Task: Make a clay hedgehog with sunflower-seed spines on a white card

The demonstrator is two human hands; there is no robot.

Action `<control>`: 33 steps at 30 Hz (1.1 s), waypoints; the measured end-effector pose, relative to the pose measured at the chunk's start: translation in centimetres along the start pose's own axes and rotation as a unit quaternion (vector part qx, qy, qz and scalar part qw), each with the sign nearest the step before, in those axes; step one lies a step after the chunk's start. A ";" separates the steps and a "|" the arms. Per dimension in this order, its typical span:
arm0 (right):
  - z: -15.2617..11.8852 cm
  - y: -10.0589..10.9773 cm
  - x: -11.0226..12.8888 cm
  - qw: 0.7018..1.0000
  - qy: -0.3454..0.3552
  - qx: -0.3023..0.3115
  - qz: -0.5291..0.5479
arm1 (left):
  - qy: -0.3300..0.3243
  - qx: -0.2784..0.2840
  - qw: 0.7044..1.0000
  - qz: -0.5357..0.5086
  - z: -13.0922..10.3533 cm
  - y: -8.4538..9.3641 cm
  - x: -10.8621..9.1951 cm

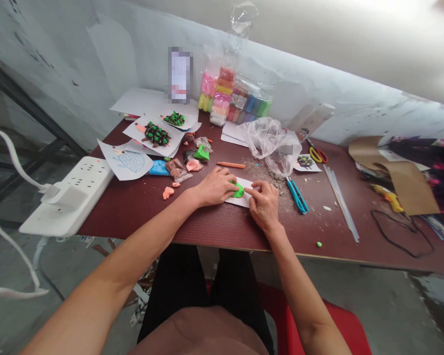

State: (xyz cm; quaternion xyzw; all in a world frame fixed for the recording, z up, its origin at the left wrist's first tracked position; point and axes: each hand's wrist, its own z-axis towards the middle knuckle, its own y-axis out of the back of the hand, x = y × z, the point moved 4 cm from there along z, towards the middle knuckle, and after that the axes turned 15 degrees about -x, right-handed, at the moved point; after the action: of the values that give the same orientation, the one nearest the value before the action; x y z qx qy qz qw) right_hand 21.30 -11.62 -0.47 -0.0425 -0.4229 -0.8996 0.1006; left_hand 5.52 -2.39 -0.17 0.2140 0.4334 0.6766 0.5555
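Note:
A flat piece of bright green clay (239,190) lies on a small white paper (243,201) near the table's front edge. My left hand (215,187) rests on the paper's left side, its fingers bent and its fingertips against the clay. From the right, my right hand (263,201) reaches in with the index finger stretched toward the clay's right edge and the other fingers curled. Behind the paper is an orange stick-like tool (231,164). Pink clay lumps (167,193) sit left of my left hand.
Scissors (318,154), a blue cutter (298,195), clear sticks (341,203) and a yellow glue gun (389,197) lie to the right. Bagged clay (222,101) and a crumpled plastic bag (272,140) stand behind. A power strip (68,197) and hedgehog pictures (153,135) are left.

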 end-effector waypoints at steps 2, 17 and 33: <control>-0.1 0.1 0.1 1.000 0.011 0.003 0.004 | 0.000 0.000 1.000 -0.001 0.0 0.0 0.0; -0.4 0.4 0.6 0.999 0.031 0.007 -0.010 | 0.004 0.007 1.000 -0.013 -0.1 0.0 0.3; -0.5 0.9 1.5 0.992 0.125 -0.010 0.033 | 0.015 0.002 1.000 -0.010 -0.1 0.1 0.3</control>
State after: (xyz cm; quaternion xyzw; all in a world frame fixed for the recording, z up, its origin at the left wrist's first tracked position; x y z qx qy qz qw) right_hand 20.07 -12.77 0.17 0.0552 -0.3961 -0.8984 0.1813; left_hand 5.29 -2.11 -0.22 0.2006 0.4449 0.6730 0.5558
